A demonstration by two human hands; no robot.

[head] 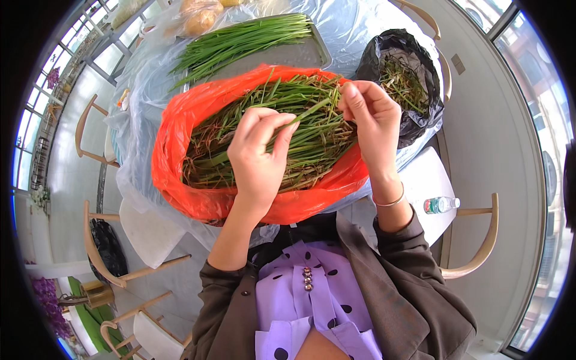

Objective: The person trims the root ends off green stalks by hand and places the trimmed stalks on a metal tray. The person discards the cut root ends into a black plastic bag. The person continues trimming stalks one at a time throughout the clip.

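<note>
A red plastic bag (173, 135) lies wide-mouthed in front of me, full of untrimmed garlic chives (310, 148) with brown, withered bits among the green. Above it, my left hand (261, 144) pinches the end of a green chive blade (313, 109) between thumb and fingers. My right hand (371, 110), over the bag's right rim, has thumb and forefinger pressed together around the other end of the strand, though its fingers hide the exact grip. Beyond the bag, a metal tray (315, 51) carries a neat bundle of clean green chives (252, 40).
At the right stands a black plastic bag (423, 126) holding withered chive scraps (402, 83). Clear plastic sheeting (139, 108) covers the round table. Bagged round produce (200, 20) sits at the back. A plastic bottle (441, 204) lies on a chair (427, 180) to my right.
</note>
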